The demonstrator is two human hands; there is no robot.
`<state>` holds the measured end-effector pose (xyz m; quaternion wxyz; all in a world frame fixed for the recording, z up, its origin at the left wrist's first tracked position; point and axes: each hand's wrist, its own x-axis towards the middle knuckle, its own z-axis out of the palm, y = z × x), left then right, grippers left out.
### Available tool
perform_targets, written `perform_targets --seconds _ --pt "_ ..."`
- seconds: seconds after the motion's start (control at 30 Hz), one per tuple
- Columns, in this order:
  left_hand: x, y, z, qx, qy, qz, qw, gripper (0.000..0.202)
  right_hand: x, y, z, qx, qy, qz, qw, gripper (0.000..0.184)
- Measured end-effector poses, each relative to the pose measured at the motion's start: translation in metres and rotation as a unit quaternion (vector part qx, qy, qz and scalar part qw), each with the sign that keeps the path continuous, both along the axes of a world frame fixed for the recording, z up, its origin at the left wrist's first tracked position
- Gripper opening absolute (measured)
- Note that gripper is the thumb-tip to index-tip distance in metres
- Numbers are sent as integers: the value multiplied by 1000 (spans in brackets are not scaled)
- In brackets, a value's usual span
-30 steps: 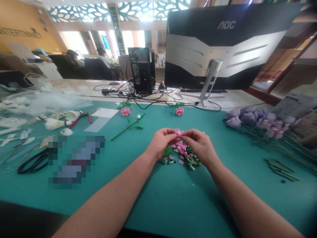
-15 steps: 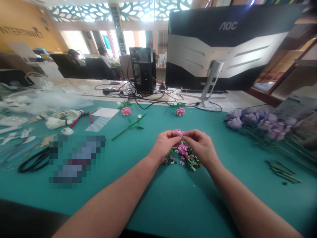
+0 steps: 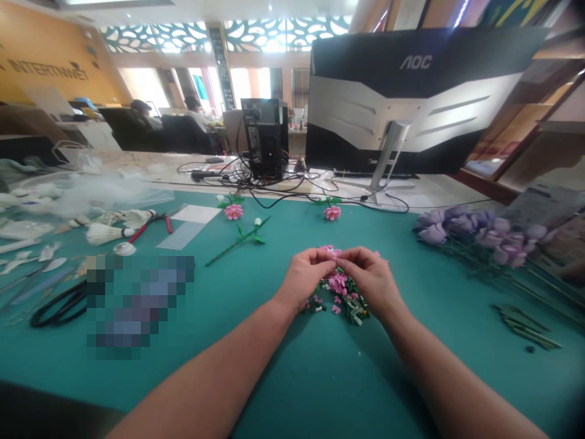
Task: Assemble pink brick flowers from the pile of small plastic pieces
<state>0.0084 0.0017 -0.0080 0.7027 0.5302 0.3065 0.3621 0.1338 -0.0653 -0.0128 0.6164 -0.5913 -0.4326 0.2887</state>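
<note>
Head view: left hand (image 3: 304, 281) and right hand (image 3: 371, 279) have fingertips pressed together, pinching a small pink plastic piece (image 3: 327, 249) just above a loose pile of pink and green bricks (image 3: 346, 299). Step in hand appears to be assembly; the piece calls for firm seating.

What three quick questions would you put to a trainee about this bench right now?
1. True or false: the left hand and right hand meet above a heap of small pink and green plastic bricks.
2. Which lies left of the hands on the teal mat: A, red-handled pliers; B, purple flowers?
3. What brand name shows on the back of the black-and-silver monitor?

Key: 1 true; 2 A; 3 AOC.
</note>
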Motion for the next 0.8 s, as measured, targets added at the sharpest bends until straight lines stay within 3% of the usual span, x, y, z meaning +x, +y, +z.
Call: perform_targets --seconds 0.8 --pt "-1 -3 5 55 46 14 997 14 -2 1 1 4 28 10 1000 20"
